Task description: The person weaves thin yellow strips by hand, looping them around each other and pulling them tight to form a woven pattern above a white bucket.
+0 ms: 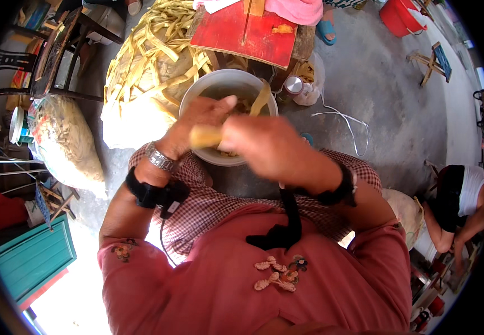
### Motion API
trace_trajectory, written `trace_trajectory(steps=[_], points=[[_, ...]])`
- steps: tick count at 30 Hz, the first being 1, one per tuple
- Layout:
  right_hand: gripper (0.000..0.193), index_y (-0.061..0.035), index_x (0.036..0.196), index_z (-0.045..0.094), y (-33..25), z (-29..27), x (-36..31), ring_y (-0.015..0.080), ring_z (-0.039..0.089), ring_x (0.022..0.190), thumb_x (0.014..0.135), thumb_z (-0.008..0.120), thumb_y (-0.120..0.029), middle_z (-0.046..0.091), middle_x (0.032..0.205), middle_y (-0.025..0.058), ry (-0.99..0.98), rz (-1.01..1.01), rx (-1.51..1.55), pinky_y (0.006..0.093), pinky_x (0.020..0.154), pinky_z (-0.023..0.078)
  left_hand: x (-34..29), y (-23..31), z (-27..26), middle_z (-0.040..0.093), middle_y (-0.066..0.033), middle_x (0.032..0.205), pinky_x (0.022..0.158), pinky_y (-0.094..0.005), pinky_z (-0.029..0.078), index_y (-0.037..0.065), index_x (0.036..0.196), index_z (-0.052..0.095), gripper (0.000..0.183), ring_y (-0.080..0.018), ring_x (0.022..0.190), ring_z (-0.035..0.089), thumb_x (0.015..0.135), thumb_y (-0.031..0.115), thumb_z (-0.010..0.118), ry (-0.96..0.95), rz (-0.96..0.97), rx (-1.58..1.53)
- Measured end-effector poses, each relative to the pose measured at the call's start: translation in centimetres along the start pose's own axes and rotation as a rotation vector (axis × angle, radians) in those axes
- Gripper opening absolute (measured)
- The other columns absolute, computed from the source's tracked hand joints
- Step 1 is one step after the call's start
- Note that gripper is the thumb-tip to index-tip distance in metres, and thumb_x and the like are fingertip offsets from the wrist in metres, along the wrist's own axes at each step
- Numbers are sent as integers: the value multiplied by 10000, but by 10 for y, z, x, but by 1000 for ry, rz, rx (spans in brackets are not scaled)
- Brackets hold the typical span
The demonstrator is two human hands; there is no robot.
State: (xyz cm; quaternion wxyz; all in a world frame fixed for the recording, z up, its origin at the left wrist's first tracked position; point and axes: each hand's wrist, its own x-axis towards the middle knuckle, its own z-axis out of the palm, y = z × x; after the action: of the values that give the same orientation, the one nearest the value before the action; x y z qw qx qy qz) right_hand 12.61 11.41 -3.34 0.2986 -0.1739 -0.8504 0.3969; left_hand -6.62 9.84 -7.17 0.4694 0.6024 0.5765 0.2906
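My left hand, with a metal watch at its wrist, is over a white bucket. Its thumb sticks out toward the right; its fingers are mostly hidden. Smeared by motion, my right hand is closed round a yellowish, flat plant-like strip. One end stands up beyond the knuckles. A blurred, thicker yellow-brown piece shows at the thumb side, next to my left hand; I cannot tell whether it belongs to the same strip. More yellowish bits lie inside the bucket, partly covered by my hands.
Beyond the bucket is a red board. A large heap of yellowish strips lies left of it. A can, a white cord and a small folding stool are to the right. A filled sack stands at left; another person sits at far right.
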Motion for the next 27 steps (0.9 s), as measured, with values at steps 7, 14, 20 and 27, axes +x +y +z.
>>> trace_trajectory(steps=[7,14,20,27], points=[[125,-61,801,525,-19,42,-21,311,595,707,818,608,-153,554,749,102,-201,-111,120,406,578,460,8,5,23,481,43,640,462,-194,333,1,1017,578,329,-38,490,392,942,321,555,-340,-383,-932],[164,10,901,536,24,0,2,301,571,733,935,516,-150,556,843,163,392,347,318,339,658,451,0,43,13,643,-71,863,684,-306,479,-3,976,618,207,-155,744,576,914,181,547,-170,-229,-366],[249,2,843,502,31,-3,12,127,421,611,945,487,-225,410,634,83,310,497,345,303,577,385,-9,49,7,601,-19,784,634,-255,467,-8,888,622,42,-109,707,561,858,17,608,253,163,-89],[260,11,819,527,29,-20,15,48,416,706,951,441,-196,458,711,-32,33,386,581,249,640,382,-14,57,8,611,-111,972,677,-343,526,20,883,626,160,-266,807,637,737,-1,688,421,623,358]])
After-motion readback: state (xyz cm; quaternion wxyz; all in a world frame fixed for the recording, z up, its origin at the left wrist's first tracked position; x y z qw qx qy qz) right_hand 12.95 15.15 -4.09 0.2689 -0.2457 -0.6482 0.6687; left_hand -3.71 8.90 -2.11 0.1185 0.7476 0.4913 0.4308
